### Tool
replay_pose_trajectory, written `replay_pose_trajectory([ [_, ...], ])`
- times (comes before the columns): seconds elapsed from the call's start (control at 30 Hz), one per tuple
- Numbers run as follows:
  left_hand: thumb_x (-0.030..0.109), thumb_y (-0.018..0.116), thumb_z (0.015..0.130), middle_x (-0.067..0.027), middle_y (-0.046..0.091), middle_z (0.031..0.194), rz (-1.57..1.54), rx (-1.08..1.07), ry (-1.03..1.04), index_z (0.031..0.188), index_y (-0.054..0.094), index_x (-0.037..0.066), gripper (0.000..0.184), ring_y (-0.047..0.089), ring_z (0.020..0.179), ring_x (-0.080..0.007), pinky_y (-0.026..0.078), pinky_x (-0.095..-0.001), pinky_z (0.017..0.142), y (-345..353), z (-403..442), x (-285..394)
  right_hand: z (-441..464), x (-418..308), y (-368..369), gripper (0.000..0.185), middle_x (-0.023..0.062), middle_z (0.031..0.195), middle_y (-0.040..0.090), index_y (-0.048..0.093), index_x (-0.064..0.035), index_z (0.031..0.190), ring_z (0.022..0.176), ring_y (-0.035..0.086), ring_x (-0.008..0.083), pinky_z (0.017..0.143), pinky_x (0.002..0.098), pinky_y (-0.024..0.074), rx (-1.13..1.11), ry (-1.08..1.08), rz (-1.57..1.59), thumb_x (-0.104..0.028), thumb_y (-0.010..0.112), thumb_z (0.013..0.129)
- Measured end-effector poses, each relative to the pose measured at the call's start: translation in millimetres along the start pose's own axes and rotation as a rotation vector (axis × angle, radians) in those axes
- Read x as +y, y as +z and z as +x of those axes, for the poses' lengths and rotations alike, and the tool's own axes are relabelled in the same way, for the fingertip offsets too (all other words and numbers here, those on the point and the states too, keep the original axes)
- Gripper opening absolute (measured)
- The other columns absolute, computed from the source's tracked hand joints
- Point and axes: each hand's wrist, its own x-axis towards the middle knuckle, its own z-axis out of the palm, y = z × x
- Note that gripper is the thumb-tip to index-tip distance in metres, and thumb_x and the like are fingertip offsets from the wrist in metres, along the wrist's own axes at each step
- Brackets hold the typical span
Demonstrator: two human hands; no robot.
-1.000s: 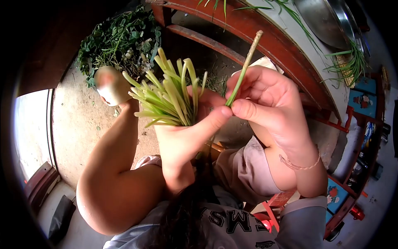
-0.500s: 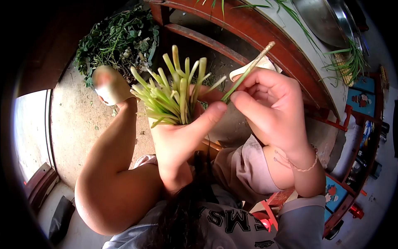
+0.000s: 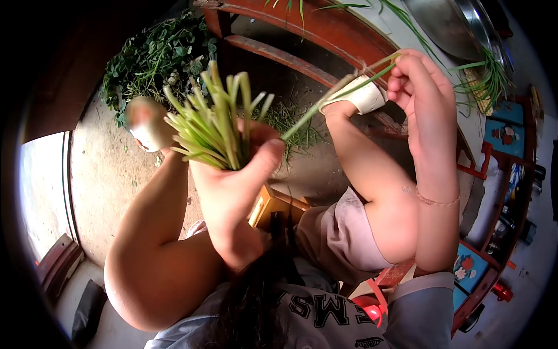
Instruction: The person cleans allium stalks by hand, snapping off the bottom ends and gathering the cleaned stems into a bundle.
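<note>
My left hand point(image 3: 229, 189) is wrapped round a bundle of chive-like green stalks point(image 3: 212, 131), their pale cut-looking ends fanning upward. From beside its thumb, a single stalk point(image 3: 302, 121) slants up to the right. My right hand point(image 3: 427, 96) is raised near the table edge, fingertips pinched on a thin strip point(image 3: 378, 72) that runs from this stalk. Whether the strip is a leaf or a peeled layer, I cannot tell. The lower part of the bundle is hidden behind my left hand.
A heap of leafy greens point(image 3: 160, 64) lies on the floor at the upper left, with thin green scraps point(image 3: 299, 131) between my feet. Upper right, a pale-topped table point(image 3: 401, 29) bears a metal basin point(image 3: 444, 29) and long green leaves point(image 3: 491, 78). A wooden stool point(image 3: 270, 206) is below.
My right hand has moved up and right, away from my left hand, stretching the strip between them. My left hand has shifted slightly left with the bundle.
</note>
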Motion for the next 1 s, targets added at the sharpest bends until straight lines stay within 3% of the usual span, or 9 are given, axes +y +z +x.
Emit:
replay_pose_trajectory([
  [0.13, -0.004, 0.06, 0.064, -0.0047, 0.054, 0.068, -0.058, 0.044, -0.007, 0.076, 0.054, -0.003, 0.014, 0.048, 0.058, -0.0092, 0.039, -0.0195, 0.053, -16, 9, -7, 8, 7, -9, 0.009, -0.0009, 0.066, 0.048, 0.052, -0.0014, 0.077, 0.054, 0.042, 0.0043, 0.051, 0.0176, 0.0355, 0.054, 0.004, -0.055, -0.01, 0.053, 0.073],
  [0.2, -0.003, 0.058, 0.065, -0.006, 0.053, 0.069, -0.175, 0.018, -0.009, 0.078, 0.053, -0.004, 0.014, 0.048, 0.058, -0.0097, 0.039, -0.0198, 0.052, -18, 11, -9, 8, 13, -8, 0.006, 0.0002, 0.061, 0.052, 0.056, -0.0012, 0.069, 0.055, 0.046, 0.0025, 0.05, 0.0159, 0.0371, -0.162, -0.028, -0.254, -0.007, 0.057, 0.069],
  [0.27, -0.003, 0.058, 0.065, -0.0061, 0.053, 0.068, -0.204, 0.016, -0.012, 0.078, 0.053, -0.004, 0.013, 0.047, 0.057, -0.0099, 0.038, -0.0198, 0.052, -17, 12, -10, 1, 24, 3, 0.012, 0.0014, 0.062, 0.054, 0.058, -0.0005, 0.072, 0.056, 0.047, 0.0036, 0.051, 0.0166, 0.0383, -0.416, -0.085, -0.309, -0.005, 0.064, 0.063],
  [0.43, -0.003, 0.056, 0.066, -0.0059, 0.053, 0.066, -0.215, -0.007, -0.051, 0.076, 0.052, -0.004, 0.011, 0.047, 0.055, -0.0095, 0.039, -0.0196, 0.051, -9, 6, -5, -23, 26, 40, 0.015, 0.0008, 0.069, 0.057, 0.059, 0.0005, 0.079, 0.061, 0.049, 0.0037, 0.053, 0.0168, 0.0392, -0.597, -0.12, -0.033, -0.008, 0.063, 0.068],
  [0.53, -0.003, 0.055, 0.066, -0.0056, 0.053, 0.067, -0.18, -0.068, -0.073, 0.077, 0.053, -0.004, 0.011, 0.048, 0.055, -0.0094, 0.039, -0.0198, 0.05, -7, 5, -5, -33, 22, 49, 0.007, 0.0002, 0.066, 0.056, 0.057, 0.0, 0.071, 0.059, 0.049, 0.0041, 0.053, 0.0169, 0.0393, -0.58, -0.043, 0.112, -0.006, 0.061, 0.07],
  [0.67, -0.003, 0.062, 0.064, -0.0044, 0.055, 0.069, -0.061, -0.06, 0.034, 0.079, 0.055, -0.002, 0.016, 0.05, 0.06, -0.0082, 0.04, -0.0186, 0.052, -6, 3, -4, -36, 20, 51, 0.006, -0.0005, 0.064, 0.055, 0.056, -0.0001, 0.07, 0.058, 0.048, 0.0035, 0.052, 0.0158, 0.0383, -0.544, -0.09, 0.103, -0.005, 0.06, 0.07],
  [0.7, -0.003, 0.064, 0.064, -0.0034, 0.056, 0.069, -0.089, 0.017, -0.057, 0.078, 0.056, -0.001, 0.016, 0.05, 0.061, -0.0077, 0.04, -0.0185, 0.054, -3, -1, 2, -37, 19, 51, 0.006, -0.0005, 0.064, 0.055, 0.056, 0.0001, 0.07, 0.057, 0.048, 0.003, 0.051, 0.0154, 0.0377, -0.546, -0.069, 0.066, -0.005, 0.06, 0.07],
  [1.0, -0.005, 0.06, 0.065, -0.0033, 0.056, 0.067, -0.043, 0.001, 0.017, 0.076, 0.057, -0.001, 0.012, 0.05, 0.059, -0.0078, 0.04, -0.0189, 0.054, -6, -4, 2, -38, 18, 50, 0.006, 0.0014, 0.064, 0.054, 0.055, 0.0022, 0.068, 0.058, 0.048, 0.0038, 0.05, 0.0166, 0.0378, -0.568, -0.136, -0.033, -0.002, 0.059, 0.07],
])
